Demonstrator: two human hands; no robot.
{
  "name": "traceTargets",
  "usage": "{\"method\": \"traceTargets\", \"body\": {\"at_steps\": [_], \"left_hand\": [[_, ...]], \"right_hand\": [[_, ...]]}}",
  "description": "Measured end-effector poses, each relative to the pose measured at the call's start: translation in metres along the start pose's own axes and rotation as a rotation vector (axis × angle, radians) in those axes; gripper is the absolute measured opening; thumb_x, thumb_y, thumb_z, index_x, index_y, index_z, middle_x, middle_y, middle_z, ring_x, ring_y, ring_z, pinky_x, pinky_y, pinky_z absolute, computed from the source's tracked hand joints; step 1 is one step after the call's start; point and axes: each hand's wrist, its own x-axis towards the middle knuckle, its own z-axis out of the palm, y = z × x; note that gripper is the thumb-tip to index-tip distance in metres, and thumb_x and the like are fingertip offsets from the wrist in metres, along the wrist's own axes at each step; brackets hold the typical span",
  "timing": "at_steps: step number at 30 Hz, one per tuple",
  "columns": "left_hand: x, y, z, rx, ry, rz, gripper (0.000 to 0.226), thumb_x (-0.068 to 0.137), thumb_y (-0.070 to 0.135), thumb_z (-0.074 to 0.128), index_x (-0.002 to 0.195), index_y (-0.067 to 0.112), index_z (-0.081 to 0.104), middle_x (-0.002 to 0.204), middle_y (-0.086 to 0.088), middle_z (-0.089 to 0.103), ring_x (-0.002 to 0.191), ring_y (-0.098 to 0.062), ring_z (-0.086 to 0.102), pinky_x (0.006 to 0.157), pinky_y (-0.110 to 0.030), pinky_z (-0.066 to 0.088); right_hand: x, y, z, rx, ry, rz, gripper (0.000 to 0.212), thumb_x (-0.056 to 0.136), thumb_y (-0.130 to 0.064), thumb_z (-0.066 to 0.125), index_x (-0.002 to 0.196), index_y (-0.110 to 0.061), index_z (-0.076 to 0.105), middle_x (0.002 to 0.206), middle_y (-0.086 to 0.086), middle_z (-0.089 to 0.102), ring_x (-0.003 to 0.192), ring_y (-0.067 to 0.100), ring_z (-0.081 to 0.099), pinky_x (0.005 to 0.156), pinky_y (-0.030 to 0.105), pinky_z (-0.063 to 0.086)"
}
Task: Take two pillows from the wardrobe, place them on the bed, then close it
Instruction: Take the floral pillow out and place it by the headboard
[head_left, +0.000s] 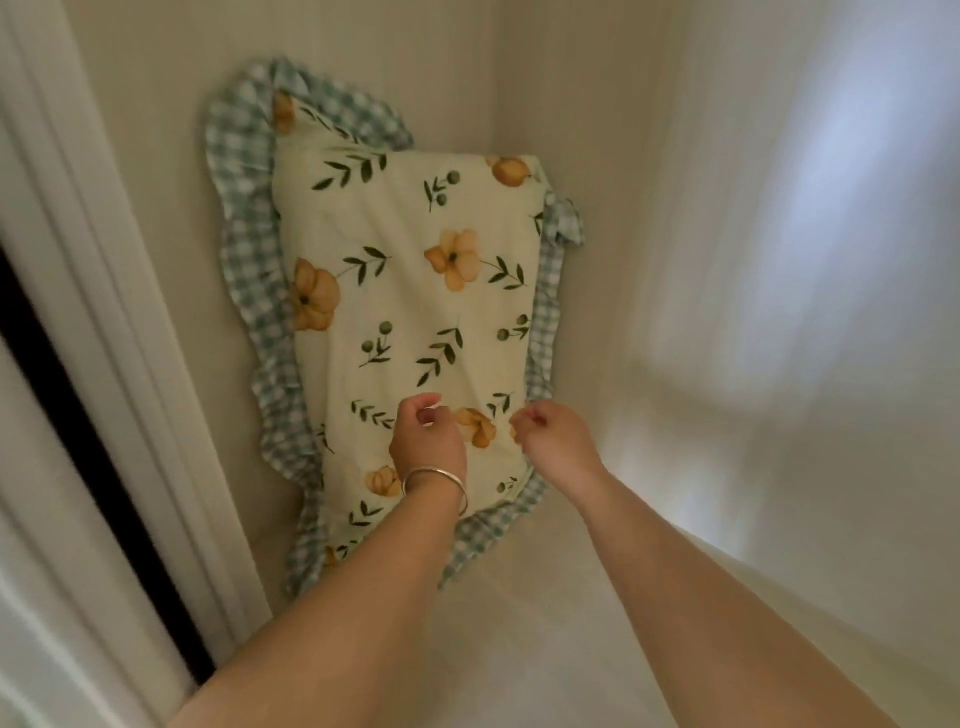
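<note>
One pillow (410, 312) stands on end inside the wardrobe, leaning on the inner wall. It is cream with orange flowers, green leaves and a green gingham frill. My left hand (428, 439), with a silver bangle on the wrist, hovers in front of the pillow's lower part, fingers half curled and holding nothing. My right hand (553, 434) is level with it at the pillow's lower right edge, fingers loosely curled too, with no fabric gripped. I see no second pillow.
The wardrobe's pale inner walls (753, 260) surround the pillow, and its pale floor (519, 623) runs below my forearms. A white moulded door frame (104, 312) with a dark gap beside it runs down the left side.
</note>
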Motion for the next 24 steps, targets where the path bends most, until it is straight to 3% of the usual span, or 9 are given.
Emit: {"method": "traceTargets", "body": {"at_steps": [2, 7, 11, 13, 15, 17, 20, 22, 24], "left_hand": [[0.007, 0.009, 0.005, 0.008, 0.019, 0.034, 0.020, 0.087, 0.010, 0.048, 0.098, 0.017, 0.063, 0.090, 0.001, 0.057, 0.084, -0.020, 0.055, 0.074, -0.026, 0.041], [0.035, 0.020, 0.014, 0.086, 0.076, 0.048, 0.023, 0.088, 0.016, 0.048, 0.109, 0.022, 0.055, 0.088, 0.008, 0.057, 0.080, -0.019, 0.056, 0.077, -0.033, 0.047], [0.067, 0.008, 0.011, 0.122, 0.235, 0.027, 0.049, 0.082, 0.029, 0.063, 0.126, 0.018, 0.044, 0.116, 0.000, 0.054, 0.103, -0.024, 0.057, 0.088, -0.040, 0.049], [0.084, 0.003, 0.006, 0.182, 0.360, 0.078, 0.063, 0.078, 0.036, 0.067, 0.132, 0.017, 0.041, 0.133, -0.008, 0.043, 0.119, -0.028, 0.048, 0.097, -0.044, 0.043], [0.099, 0.000, 0.000, 0.212, 0.450, 0.096, 0.074, 0.076, 0.045, 0.067, 0.137, 0.017, 0.036, 0.140, -0.012, 0.035, 0.126, -0.031, 0.039, 0.103, -0.047, 0.037], [0.113, -0.004, -0.007, 0.212, 0.489, 0.066, 0.084, 0.073, 0.055, 0.065, 0.141, 0.019, 0.029, 0.145, -0.013, 0.028, 0.131, -0.032, 0.033, 0.106, -0.050, 0.034], [0.134, -0.023, -0.024, 0.207, 0.429, -0.017, 0.101, 0.067, 0.065, 0.064, 0.146, 0.021, 0.020, 0.150, -0.013, 0.023, 0.137, -0.033, 0.026, 0.111, -0.052, 0.027], [0.142, -0.043, -0.034, 0.186, 0.347, -0.021, 0.117, 0.050, 0.081, 0.061, 0.144, 0.021, 0.025, 0.145, -0.012, 0.039, 0.131, -0.034, 0.039, 0.108, -0.053, 0.033], [0.143, -0.058, -0.039, 0.146, 0.249, -0.073, 0.118, 0.042, 0.084, 0.059, 0.139, 0.023, 0.031, 0.136, -0.010, 0.051, 0.121, -0.034, 0.050, 0.103, -0.053, 0.039]], "right_hand": [[0.019, -0.017, 0.003, 0.064, 0.007, -0.023, 0.023, 0.092, -0.025, 0.047, 0.099, -0.013, 0.066, 0.093, 0.003, 0.067, 0.088, 0.022, 0.063, 0.071, 0.029, 0.048], [0.058, -0.030, 0.005, 0.107, 0.012, -0.056, 0.022, 0.093, -0.026, 0.045, 0.104, -0.017, 0.062, 0.101, 0.002, 0.067, 0.084, 0.017, 0.059, 0.063, 0.025, 0.041], [0.094, -0.011, 0.001, 0.153, -0.016, 0.001, 0.028, 0.094, -0.026, 0.046, 0.118, -0.015, 0.055, 0.091, -0.005, 0.058, 0.066, 0.005, 0.051, 0.055, 0.022, 0.038], [0.115, -0.003, 0.000, 0.219, -0.028, 0.067, 0.037, 0.092, -0.029, 0.050, 0.126, -0.015, 0.048, 0.098, -0.003, 0.058, 0.076, 0.009, 0.055, 0.070, 0.028, 0.047], [0.138, 0.005, -0.001, 0.307, -0.015, 0.128, 0.050, 0.088, -0.033, 0.056, 0.132, -0.014, 0.043, 0.122, 0.006, 0.057, 0.102, 0.020, 0.059, 0.092, 0.039, 0.049], [0.157, 0.009, 0.001, 0.367, -0.020, 0.147, 0.059, 0.084, -0.035, 0.061, 0.135, -0.013, 0.040, 0.130, 0.008, 0.055, 0.113, 0.026, 0.057, 0.096, 0.041, 0.048], [0.175, 0.011, 0.011, 0.395, -0.081, 0.114, 0.059, 0.082, -0.032, 0.068, 0.131, -0.012, 0.044, 0.121, 0.000, 0.057, 0.112, 0.025, 0.058, 0.089, 0.033, 0.047], [0.184, 0.013, 0.018, 0.461, -0.136, 0.110, 0.063, 0.079, -0.035, 0.071, 0.133, -0.016, 0.043, 0.121, -0.002, 0.057, 0.115, 0.024, 0.055, 0.091, 0.033, 0.045], [0.189, 0.019, 0.026, 0.512, -0.197, 0.090, 0.071, 0.077, -0.040, 0.072, 0.138, -0.021, 0.039, 0.126, -0.006, 0.054, 0.119, 0.020, 0.052, 0.095, 0.033, 0.043]]}}
